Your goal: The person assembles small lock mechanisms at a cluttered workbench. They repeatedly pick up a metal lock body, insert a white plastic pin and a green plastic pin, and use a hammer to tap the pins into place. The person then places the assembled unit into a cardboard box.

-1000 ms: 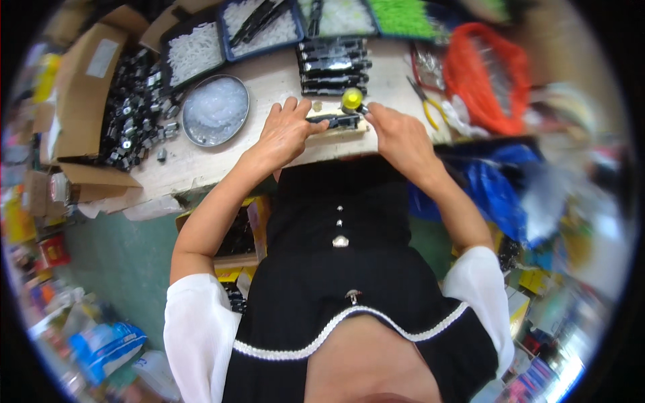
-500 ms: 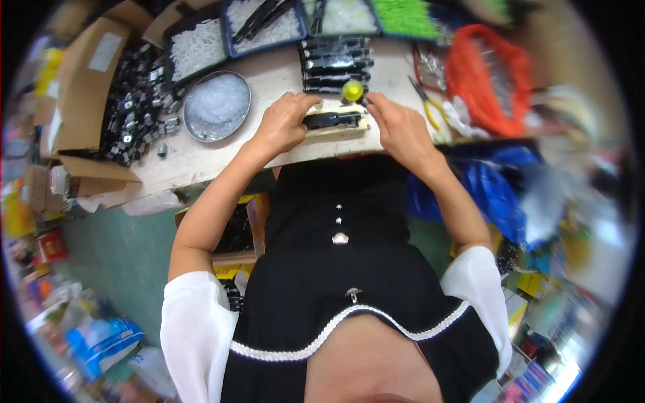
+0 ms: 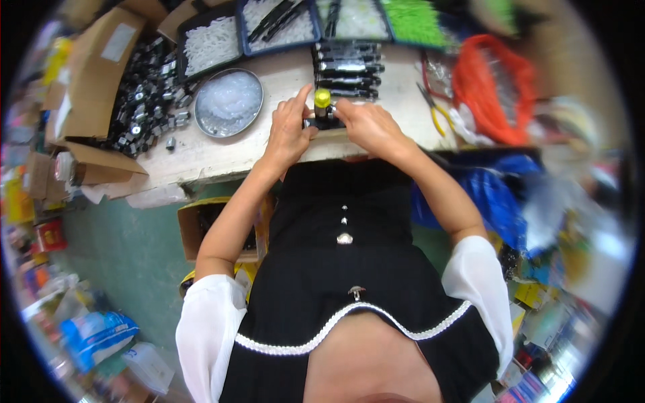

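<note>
My right hand (image 3: pixel 369 124) is closed around the handle of a small mallet (image 3: pixel 323 99) with a round yellow face and a dark cylindrical head. The mallet head stands over a long black part (image 3: pixel 309 123) lying at the table's near edge. At the left end of that part is my left hand (image 3: pixel 290 127), thumb and a finger on either side of it, the index finger stretched upward. The hands and mallet cover most of the part. Just beyond them, several similar black parts (image 3: pixel 346 67) lie side by side in a stack.
Left are a round metal dish (image 3: pixel 257 119) of translucent pieces, many small metal pieces (image 3: pixel 138 114) and a cardboard box (image 3: pixel 101 80). Trays of white pieces (image 3: pixel 209 48) and green pieces (image 3: pixel 413 23) line the back. Yellow-handled pliers (image 3: pixel 438 119) and a red bag (image 3: pixel 463 80) lie right.
My right hand has brought the mallet left and down over the black part. My left hand's index finger has lifted. The whole view has shifted slightly.
</note>
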`<action>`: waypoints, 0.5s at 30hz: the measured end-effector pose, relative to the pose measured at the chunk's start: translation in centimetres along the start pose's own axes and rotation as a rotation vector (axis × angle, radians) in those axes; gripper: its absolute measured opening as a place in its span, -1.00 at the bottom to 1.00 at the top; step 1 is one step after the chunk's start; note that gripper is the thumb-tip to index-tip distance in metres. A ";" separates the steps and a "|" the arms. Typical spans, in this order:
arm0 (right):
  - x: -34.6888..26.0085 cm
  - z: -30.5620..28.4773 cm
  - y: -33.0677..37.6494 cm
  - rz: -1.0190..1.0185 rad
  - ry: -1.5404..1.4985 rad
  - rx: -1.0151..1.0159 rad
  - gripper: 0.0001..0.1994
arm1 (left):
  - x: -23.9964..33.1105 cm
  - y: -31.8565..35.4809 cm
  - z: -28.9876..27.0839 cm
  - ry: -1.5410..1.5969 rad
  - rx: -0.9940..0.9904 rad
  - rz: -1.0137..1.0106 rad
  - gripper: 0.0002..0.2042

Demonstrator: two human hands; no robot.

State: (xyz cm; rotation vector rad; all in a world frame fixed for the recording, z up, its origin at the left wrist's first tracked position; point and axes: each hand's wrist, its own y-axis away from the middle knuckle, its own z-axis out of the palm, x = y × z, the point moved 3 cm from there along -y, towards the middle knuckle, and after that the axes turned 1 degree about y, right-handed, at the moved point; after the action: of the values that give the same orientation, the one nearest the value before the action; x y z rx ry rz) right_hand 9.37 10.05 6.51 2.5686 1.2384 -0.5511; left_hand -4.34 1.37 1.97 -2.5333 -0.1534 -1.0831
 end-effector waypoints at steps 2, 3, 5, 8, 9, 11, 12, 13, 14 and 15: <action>-0.3 -1.0 -0.9 -0.007 -0.037 0.026 -0.84 | 0.0 1.1 -0.1 -0.118 0.120 0.069 -0.22; -0.7 -1.5 -1.0 -0.007 -0.061 0.032 -0.84 | -0.1 1.7 -0.2 -0.070 0.136 0.051 -0.22; -1.9 -1.3 -0.6 -0.033 -0.094 0.070 -0.84 | -0.1 2.7 -0.6 0.023 0.169 0.019 -0.22; -2.5 0.6 -0.5 -0.100 0.072 -0.046 -0.85 | -0.3 4.0 -1.2 0.077 0.159 -0.058 -0.25; -2.7 0.2 -0.2 -0.117 0.039 -0.008 -0.85 | -0.5 4.4 -1.5 0.093 0.156 -0.082 -0.26; -3.0 -0.5 0.9 -0.145 -0.027 0.064 -0.85 | -1.2 5.0 -1.7 0.121 0.161 -0.122 -0.30; -3.0 -0.2 1.7 -0.155 -0.011 0.090 -0.85 | -1.2 5.0 -2.0 0.131 0.153 -0.145 -0.30; -2.9 0.5 2.5 -0.164 0.005 0.117 -0.84 | -1.1 5.0 -2.2 0.142 0.144 -0.167 -0.30; -2.6 0.7 2.9 -0.172 0.024 0.152 -0.84 | -1.0 4.7 -2.3 0.157 0.139 -0.161 -0.31; -1.9 1.1 3.1 -0.135 0.055 0.122 -0.86 | -0.7 4.3 -2.1 0.150 0.133 -0.118 -0.33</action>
State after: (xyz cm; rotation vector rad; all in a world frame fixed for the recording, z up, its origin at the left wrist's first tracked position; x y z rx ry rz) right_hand 10.42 6.43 6.53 2.6291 1.4478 -0.6044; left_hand -5.20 -3.42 1.47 -2.3405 -0.3266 -1.2603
